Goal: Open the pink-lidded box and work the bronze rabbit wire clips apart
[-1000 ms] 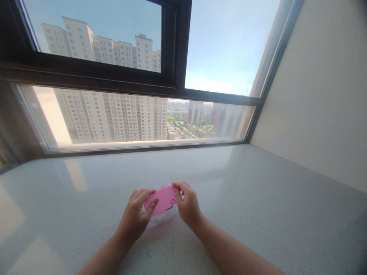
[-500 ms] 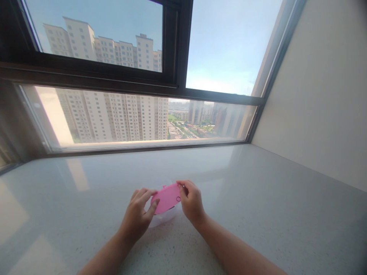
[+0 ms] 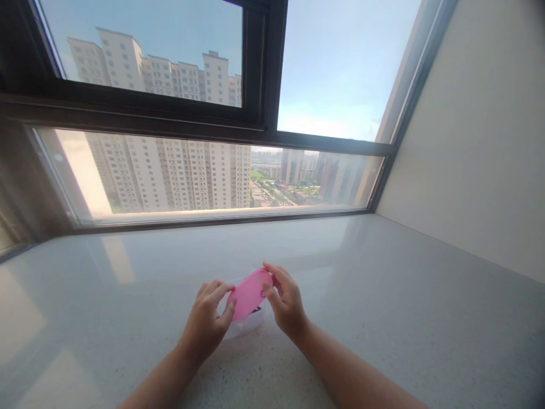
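Between my two hands is a pink lid (image 3: 248,296), flat with rounded ends, bearing a small dark ring mark near its right end. My left hand (image 3: 210,309) pinches the lid's left end, thumb on top and fingers at the far edge. At the other end, my right hand (image 3: 284,295) grips it with the thumb on the face and fingers behind the upper corner. Beneath the tilted lid sits a clear plastic container (image 3: 244,326) on the pale sill. Something dark shows just under the lid's near edge; I cannot make out what it is.
The speckled pale windowsill (image 3: 383,318) stretches around my hands, with patches of sunlight on the left. A dark window frame (image 3: 191,125) stands behind, tall buildings outside it. A white wall (image 3: 477,142) bounds the right side.
The lid's right end has lifted, so it slants more steeply. My right hand has shifted from pinching the corner to holding with the thumb across the face. The left hand has barely moved.
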Action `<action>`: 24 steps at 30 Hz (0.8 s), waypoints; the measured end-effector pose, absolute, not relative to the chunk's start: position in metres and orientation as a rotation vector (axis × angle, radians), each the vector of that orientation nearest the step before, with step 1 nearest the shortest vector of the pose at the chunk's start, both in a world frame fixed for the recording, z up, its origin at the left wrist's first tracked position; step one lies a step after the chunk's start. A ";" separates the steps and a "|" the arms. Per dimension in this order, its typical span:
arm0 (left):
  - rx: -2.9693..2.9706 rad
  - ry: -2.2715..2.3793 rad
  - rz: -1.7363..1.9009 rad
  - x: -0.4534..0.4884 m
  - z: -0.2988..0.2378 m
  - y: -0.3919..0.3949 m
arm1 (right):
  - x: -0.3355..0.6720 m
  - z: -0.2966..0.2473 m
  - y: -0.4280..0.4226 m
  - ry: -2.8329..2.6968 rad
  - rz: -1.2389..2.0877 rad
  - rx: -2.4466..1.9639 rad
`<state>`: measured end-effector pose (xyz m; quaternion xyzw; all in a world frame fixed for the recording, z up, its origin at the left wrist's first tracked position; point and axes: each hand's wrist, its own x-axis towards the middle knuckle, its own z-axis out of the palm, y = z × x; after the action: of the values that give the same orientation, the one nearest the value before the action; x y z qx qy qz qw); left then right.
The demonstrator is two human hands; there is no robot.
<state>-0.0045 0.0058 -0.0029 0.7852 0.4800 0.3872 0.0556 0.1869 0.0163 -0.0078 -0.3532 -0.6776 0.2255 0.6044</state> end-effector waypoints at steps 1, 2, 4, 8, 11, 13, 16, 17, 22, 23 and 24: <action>2.383 1.459 1.176 -0.005 -0.003 0.006 | 0.187 -0.007 0.014 -1.593 0.535 -0.775; 2.385 1.459 1.175 -0.005 -0.003 0.007 | 0.187 -0.006 0.012 -1.623 0.544 -0.736; 2.393 1.456 1.172 -0.004 -0.003 0.007 | 0.187 -0.003 0.008 -1.697 0.550 -0.679; 2.398 1.453 1.160 -0.005 -0.002 0.005 | 0.187 0.002 0.002 -1.846 0.529 -0.624; 2.401 1.444 1.155 -0.005 -0.001 0.004 | 0.186 0.004 0.001 -1.945 0.515 -0.590; 2.404 1.439 1.157 -0.005 -0.002 0.005 | 0.185 0.004 0.001 -1.999 0.491 -0.583; 2.406 1.434 1.159 -0.006 -0.003 0.006 | 0.184 0.003 0.002 -2.053 0.455 -0.597; 2.405 1.434 1.160 -0.006 -0.003 0.007 | 0.184 0.003 0.002 -2.067 0.450 -0.603; 2.402 1.438 1.158 -0.005 -0.003 0.007 | 0.185 0.001 0.002 -2.115 0.478 -0.639; 2.401 1.437 1.157 -0.005 -0.003 0.006 | 0.186 0.001 0.002 -2.112 0.484 -0.645; 2.401 1.434 1.157 -0.005 -0.003 0.006 | 0.186 0.001 0.003 -2.105 0.487 -0.648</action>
<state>-0.0051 0.0063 -0.0027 0.7921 0.4730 0.3816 0.0577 0.1855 0.0026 0.0012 -0.2597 -0.8432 0.1949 0.4285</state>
